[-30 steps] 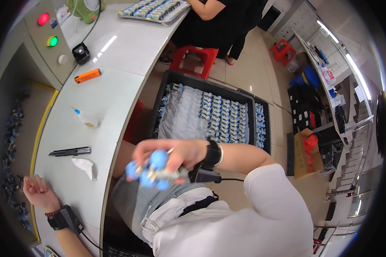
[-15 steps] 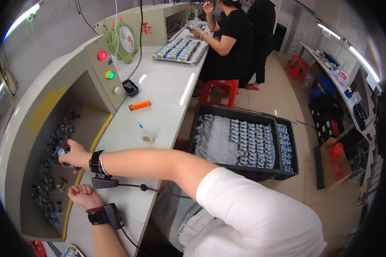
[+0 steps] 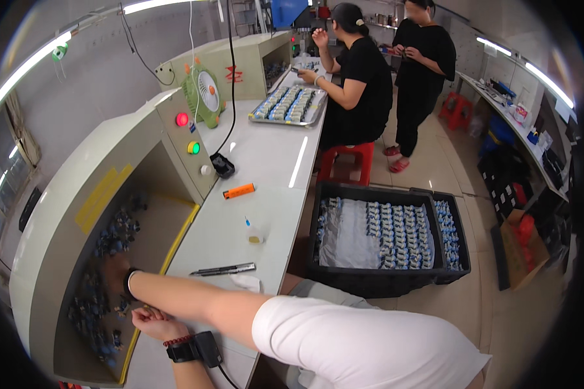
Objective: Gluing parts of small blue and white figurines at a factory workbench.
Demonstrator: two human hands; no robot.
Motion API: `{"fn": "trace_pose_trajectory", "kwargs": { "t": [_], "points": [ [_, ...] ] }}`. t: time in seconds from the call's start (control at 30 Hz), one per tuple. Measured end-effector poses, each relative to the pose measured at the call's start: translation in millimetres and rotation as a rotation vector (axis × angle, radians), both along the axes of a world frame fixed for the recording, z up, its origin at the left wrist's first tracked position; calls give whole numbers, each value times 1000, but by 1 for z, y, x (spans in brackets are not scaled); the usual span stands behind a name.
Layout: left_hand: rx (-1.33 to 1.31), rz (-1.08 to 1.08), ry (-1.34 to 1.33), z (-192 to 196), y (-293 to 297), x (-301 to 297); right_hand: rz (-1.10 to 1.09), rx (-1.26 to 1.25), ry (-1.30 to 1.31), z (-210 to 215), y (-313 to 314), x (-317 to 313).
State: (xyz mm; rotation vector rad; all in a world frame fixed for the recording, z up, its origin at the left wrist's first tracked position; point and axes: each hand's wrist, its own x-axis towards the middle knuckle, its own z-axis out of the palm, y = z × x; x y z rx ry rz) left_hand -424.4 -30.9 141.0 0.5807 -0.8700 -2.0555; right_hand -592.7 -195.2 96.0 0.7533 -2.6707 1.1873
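Small blue-and-grey plastic parts [image 3: 113, 236] lie scattered inside the beige machine enclosure [image 3: 78, 194] at the left end of the table [image 3: 266, 175]; too many and too dim to count. The right hand [image 3: 115, 277] reaches across into that opening among them, and shadow hides how its fingers stand. The left hand [image 3: 150, 322] rests at the yellow front lip, fingers curled together in a loose fist.

A yellow rectangular label [image 3: 102, 196] sits on the enclosure's sloping top. Its end panel carries three round buttons: one red [image 3: 182, 119], one green [image 3: 193, 148], one white [image 3: 204, 170]. On the table lie one orange marker [image 3: 239, 191], one black pen [image 3: 224, 269], one small glue bottle [image 3: 254, 231]. Two black crates [image 3: 376, 282] of like parts stand beside the table, and one cardboard box [image 3: 522, 249] stands on the floor.
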Motion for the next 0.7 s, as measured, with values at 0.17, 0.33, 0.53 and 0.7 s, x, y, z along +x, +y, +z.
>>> {"fn": "trace_pose_trajectory", "kwargs": {
  "t": [0.17,0.33,0.53,0.7],
  "points": [
    [294,-219,174,-5,57,-38,-465,17,322,-51,41,-75],
    [14,-111,42,-27,-28,7,207,504,71,75,99,73],
    [-21,-164,19,-10,11,-10,72,467,-5,80,153,49],
    [-76,-231,-19,-11,5,-2,376,323,22,62,148,42]
  ]
}}
